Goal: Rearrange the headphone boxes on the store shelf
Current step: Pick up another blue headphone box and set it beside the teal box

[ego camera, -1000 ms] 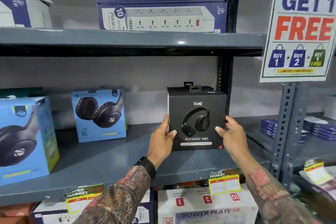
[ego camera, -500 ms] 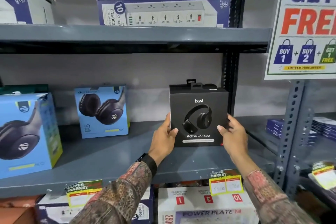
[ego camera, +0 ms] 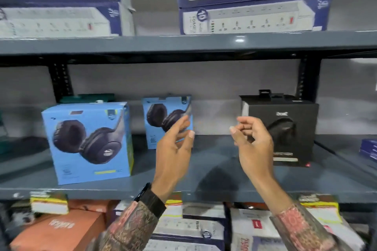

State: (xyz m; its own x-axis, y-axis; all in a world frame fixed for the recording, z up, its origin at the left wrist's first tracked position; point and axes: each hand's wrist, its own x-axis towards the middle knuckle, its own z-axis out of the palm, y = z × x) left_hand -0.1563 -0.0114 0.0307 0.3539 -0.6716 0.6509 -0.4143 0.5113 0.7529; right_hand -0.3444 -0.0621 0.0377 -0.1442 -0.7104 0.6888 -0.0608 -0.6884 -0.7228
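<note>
A black headphone box (ego camera: 293, 128) stands upright at the right of the middle shelf (ego camera: 204, 187). Two blue headphone boxes share that shelf: a large one (ego camera: 87, 140) near the front left, and a smaller one (ego camera: 161, 120) further back, near the centre. My left hand (ego camera: 175, 149) hovers in front of the smaller blue box, fingers apart and holding nothing. My right hand (ego camera: 253, 142) is just left of the black box and partly covers its front, fingers loosely curled with nothing in them. The picture is blurred by motion.
Power-strip boxes (ego camera: 251, 0) are stacked on the upper shelf, with more at the upper left (ego camera: 59, 4). Below the middle shelf lie orange (ego camera: 61, 228) and white cartons, with yellow price tags (ego camera: 49, 201) on the shelf edge. A dark upright post (ego camera: 308, 79) stands behind the black box.
Both hands have let go of the black box, which now stands on the shelf. They have drawn back toward me and to the left, and the view has swung left.
</note>
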